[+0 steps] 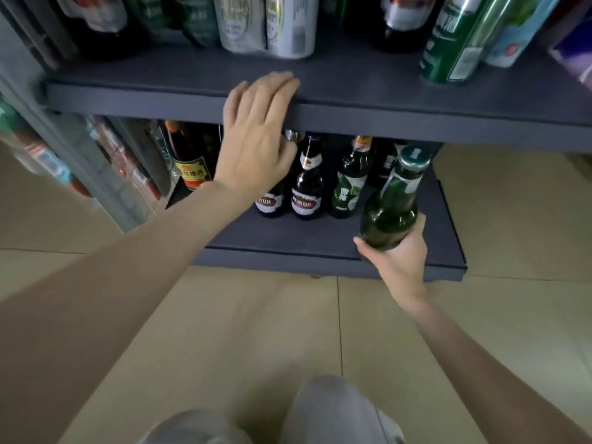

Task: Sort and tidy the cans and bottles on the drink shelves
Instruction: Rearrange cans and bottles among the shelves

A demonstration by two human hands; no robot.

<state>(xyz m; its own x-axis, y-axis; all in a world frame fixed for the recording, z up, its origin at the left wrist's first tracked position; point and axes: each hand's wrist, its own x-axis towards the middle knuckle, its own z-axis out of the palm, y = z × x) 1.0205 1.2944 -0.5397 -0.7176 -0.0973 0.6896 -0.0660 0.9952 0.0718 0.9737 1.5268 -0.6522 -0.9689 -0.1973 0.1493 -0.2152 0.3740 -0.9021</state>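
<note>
- The right hand (pixel 397 251) is gripping a green glass bottle (pixel 392 206) around its base, fingers and thumb curled under and round it, and is holding it tilted just in front of the lower shelf (pixel 320 248), at its right end.
- The left hand (pixel 256 133) is resting on the front edge of the upper shelf (pixel 384 120), its fingers lying straight and close together over the lip, holding nothing.
- The lower shelf is carrying a row of upright bottles: two dark bottles with white and red labels (pixel 306 181) standing side by side, and just to their right a green bottle with a pale label (pixel 350 177). More dark bottles are standing behind them, too shadowed to tell apart.
- Further left, a brown bottle with a red and yellow label (pixel 189 158) is standing at the back.
- The upper shelf is holding white cans (pixel 266 24) in the middle, a green can (pixel 455 43) leaning at the right, and dark bottles between them.
- Whether the bottles are full cannot be told.
</note>
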